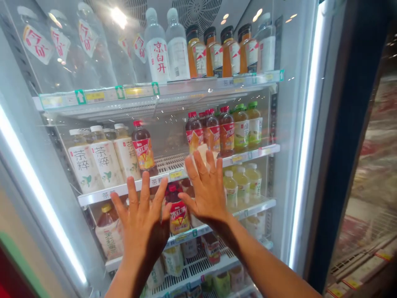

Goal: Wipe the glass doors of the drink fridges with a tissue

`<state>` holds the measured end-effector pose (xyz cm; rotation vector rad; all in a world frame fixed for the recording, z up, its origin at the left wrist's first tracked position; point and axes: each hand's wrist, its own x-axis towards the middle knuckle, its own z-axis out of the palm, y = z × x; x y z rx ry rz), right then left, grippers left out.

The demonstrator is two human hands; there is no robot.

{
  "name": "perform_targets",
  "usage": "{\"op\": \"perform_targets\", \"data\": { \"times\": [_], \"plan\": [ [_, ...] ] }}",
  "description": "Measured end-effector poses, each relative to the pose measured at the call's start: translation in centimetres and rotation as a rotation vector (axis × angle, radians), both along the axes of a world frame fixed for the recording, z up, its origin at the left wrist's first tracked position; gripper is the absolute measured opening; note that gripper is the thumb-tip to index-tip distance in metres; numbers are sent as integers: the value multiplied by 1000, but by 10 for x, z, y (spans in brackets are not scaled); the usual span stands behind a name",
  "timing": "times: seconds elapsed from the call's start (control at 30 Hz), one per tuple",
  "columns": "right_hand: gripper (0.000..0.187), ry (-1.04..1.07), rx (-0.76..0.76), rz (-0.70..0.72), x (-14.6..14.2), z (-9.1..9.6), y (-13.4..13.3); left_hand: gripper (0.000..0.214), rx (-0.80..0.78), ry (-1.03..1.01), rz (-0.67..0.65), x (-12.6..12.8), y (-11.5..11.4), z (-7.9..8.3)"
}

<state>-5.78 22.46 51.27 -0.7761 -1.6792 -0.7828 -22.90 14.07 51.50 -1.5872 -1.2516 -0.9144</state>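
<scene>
My left hand [144, 223] is raised with its fingers spread, palm toward the glass front of a lit drinks fridge. Nothing is in it. To its right my right hand [206, 188] is stretched flat toward the same glass, fingers extended. A pale, flat piece [203, 152] shows behind its fingertips; I cannot tell whether it is a cloth, a tissue or a reflection. Beyond the hands, a bottle of iced tea with a red cap [143, 149] stands on the middle shelf. A larger red-labelled bottle [179, 213] shows between the hands, one shelf lower.
Clear water bottles [159, 54] and amber, black-capped bottles [228, 51] line the top shelf. White-labelled tea bottles [104, 157] stand at left on the middle shelf, green-capped ones [254, 124] at right. Light strips [307, 136] run down both sides. A dark frame [347, 149] borders the right.
</scene>
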Motion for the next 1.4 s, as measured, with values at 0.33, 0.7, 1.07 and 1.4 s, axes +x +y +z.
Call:
{"op": "perform_targets", "data": {
  "times": [0.33, 0.7, 1.07, 1.4],
  "plan": [
    [79, -42, 49, 17, 92, -13, 30, 81, 33, -39, -17, 97, 37, -12],
    [79, -49, 26, 4, 184, -40, 63, 79, 24, -29, -25, 185, 67, -14],
    [75, 34, -37, -16, 219, -72, 72, 82, -2, -14, -11, 209, 76, -29],
    [76, 94, -65, 0, 186, -89, 61, 86, -85, -79, 27, 166, 51, -103]
  ]
}}
